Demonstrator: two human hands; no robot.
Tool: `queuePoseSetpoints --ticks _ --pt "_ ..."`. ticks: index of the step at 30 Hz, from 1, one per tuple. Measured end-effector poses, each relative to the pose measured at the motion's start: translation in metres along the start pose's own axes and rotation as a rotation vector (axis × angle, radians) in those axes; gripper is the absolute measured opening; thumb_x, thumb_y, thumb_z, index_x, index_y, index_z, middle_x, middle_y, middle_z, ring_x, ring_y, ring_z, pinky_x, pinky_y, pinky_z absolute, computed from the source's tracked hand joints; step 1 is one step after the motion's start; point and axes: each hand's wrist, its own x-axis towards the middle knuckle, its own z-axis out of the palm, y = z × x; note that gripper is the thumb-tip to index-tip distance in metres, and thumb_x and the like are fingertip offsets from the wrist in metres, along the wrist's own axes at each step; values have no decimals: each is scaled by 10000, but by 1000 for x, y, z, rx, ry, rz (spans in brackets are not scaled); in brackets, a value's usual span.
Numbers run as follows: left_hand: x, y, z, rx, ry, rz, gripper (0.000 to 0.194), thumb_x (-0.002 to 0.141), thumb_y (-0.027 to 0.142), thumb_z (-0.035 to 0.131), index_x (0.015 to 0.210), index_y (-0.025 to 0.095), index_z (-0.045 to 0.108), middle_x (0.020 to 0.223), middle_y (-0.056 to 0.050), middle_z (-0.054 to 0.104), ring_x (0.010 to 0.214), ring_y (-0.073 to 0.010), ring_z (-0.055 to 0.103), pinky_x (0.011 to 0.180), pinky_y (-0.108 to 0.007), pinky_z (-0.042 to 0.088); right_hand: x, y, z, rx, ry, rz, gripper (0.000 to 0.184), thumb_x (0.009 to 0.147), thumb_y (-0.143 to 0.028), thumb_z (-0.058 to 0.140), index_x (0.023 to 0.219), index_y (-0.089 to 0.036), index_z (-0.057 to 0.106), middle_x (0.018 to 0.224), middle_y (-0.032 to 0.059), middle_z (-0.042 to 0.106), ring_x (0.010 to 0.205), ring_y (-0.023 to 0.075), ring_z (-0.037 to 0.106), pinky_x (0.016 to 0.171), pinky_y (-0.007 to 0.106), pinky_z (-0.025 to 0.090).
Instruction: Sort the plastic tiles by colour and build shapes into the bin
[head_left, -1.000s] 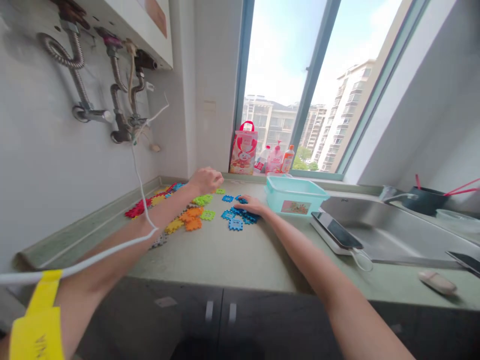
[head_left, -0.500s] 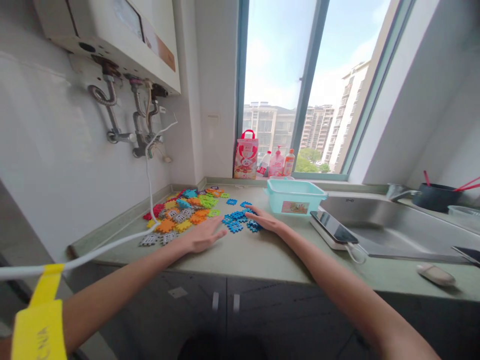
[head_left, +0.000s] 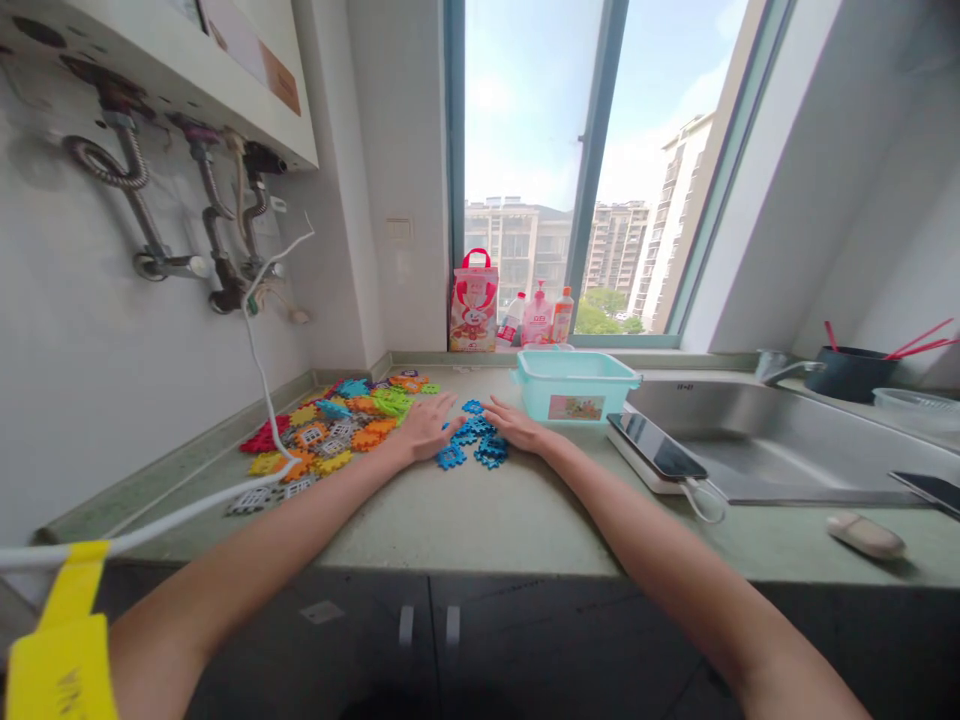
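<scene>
Where grey-green countertop below teal-framed window bears toothed blue plastic tiles, left hand is unclenched; right hand likewise.

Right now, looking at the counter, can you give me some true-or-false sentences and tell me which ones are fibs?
1. The blue pieces are between the left hand and the right hand. True.
2. The turquoise tub stands on the counter, left of the sink. True.
3. The right hand is lifting the tub. False: it is by the blue pieces, and the tub stands on the counter.
4. Every piece on the counter is blue. False: the pile on the left has red, yellow, orange and green ones.
5. A pink bag stands in front of the window. True.
</scene>
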Motion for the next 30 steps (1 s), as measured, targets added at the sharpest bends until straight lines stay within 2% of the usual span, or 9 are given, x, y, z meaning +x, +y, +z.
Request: queuePoseSetpoints --ticks 4,8,11,13,16,19,21,24,30 --pt "38 -6 23 -30 -123 -14 863 1026 735 233 1639 137 337 1708 -206 286 1603 -324 233 1280 -490 197 7 -2 2 -67 -86 10 608 1068 -545 446 1577 -219 508 1695 73 344 1605 324 204 1317 498 150" --pt "42 -11 30 -74 -256 -33 905 1012 766 166 1640 135 328 1695 -216 310 1597 -325 252 1270 -469 204 7 -4 -3 -52 -94 -28 493 1092 -443 409 1452 -196 637 1595 77 514 1520 311 410 1283 466 270" --pt "32 -7 23 -82 -249 30 881 1019 760 162 1613 150 390 1673 -190 373 1569 -309 324 1251 -438 252 0 -7 -9 -39 -78 -76 442 1091 -438 409 1326 -227 719 1433 47 671 1351 288 594 1195 415 410" --pt "25 -3 12 -79 -250 63 869 1011 778 193 1612 186 405 1648 -166 429 1529 -315 397 1223 -432 304 -7 -8 -14 -40 -61 -98 418 1077 -450 450 1292 -236 737 1341 47 726 1251 288 655 1133 408 465" --pt "20 -5 -9 -65 -201 68 808 1034 733 198 1607 212 429 1546 -152 566 1408 -320 547 1165 -437 375 -14 -8 -18 -46 -15 -121 400 1049 -455 518 1301 -232 734 1309 70 738 1206 285 672 1100 402 486" --pt "24 -23 -24 -17 -106 124 624 1069 566 283 1489 223 591 1441 -122 664 1332 -296 605 1143 -422 402 -16 -4 -20 -56 46 -161 404 1046 -418 511 1331 -219 718 1370 93 701 1275 280 635 1155 417 440" --pt "29 -40 -25 12 -137 191 486 1012 424 439 1396 242 675 1416 -96 684 1318 -279 610 1149 -397 402 -14 0 -19 -53 47 -164 418 1048 -374 470 1355 -216 706 1441 95 656 1360 282 582 1206 435 387" --pt "35 -61 -17 -3 -252 220 488 877 301 572 1340 283 722 1366 -70 718 1250 -280 650 1096 -370 454 -13 4 -17 -53 1 -123 410 1034 -338 451 1303 -224 738 1478 77 633 1415 293 539 1232 451 351" --pt "34 -71 -15 -7 -262 187 396 836 353 626 1192 290 788 1201 -46 789 1097 -256 711 964 -304 513 -14 -4 -14 -120 1 -28 369 1050 -450 490 1125 -230 777 1174 50 778 1133 278 692 1053 386 504"
